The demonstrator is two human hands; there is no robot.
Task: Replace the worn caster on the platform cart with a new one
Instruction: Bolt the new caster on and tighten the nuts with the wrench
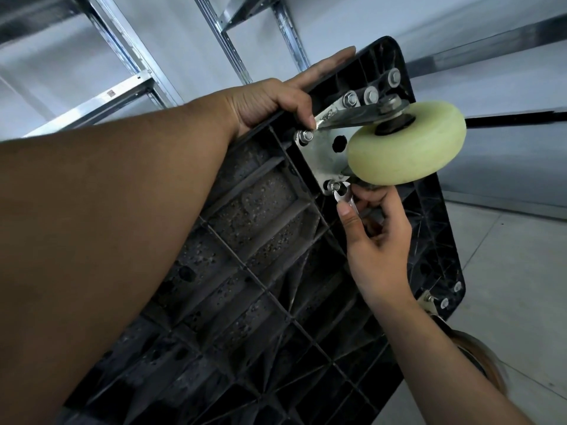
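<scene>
While your right hand (377, 237) works just below the plate (322, 157), its thumb and fingers pinch a small wrench (345, 199). The wrench head sits on the nut (333, 187) at the plate's lower corner.

The plate lies flat on the ribbed underside of the cart (245, 256), which is tipped up to face you. The caster (408, 145) is mounted, its pale, clean-looking wheel hanging off the plate's right side. A second nut (303, 136) sits at the plate's upper-left corner, and more hardware (371, 95) sits above the plate.

Your left hand (276, 96) is above-left of the plate. Its fingers lie over the cart's rim and the thumb curls down beside that upper-left nut, so it grips the cart steady.

Progress, as I read it: a clean wheel already bolted on suggests the new caster is fitted and you are tightening it. The frame does not show which way the wrench turns, so this could equally be removal. Either way, each corner nut is left to check.

Room: the wheel overhangs your wrench hand and ribs close in left of the plate, so your swing is short. There is open space below-right of the plate. Another caster (472, 351) sits far below-right, at the cart's edge. The shelving (138, 84) stands well behind, up-left of the plate, and bare floor (506, 256) lies to its right.
</scene>
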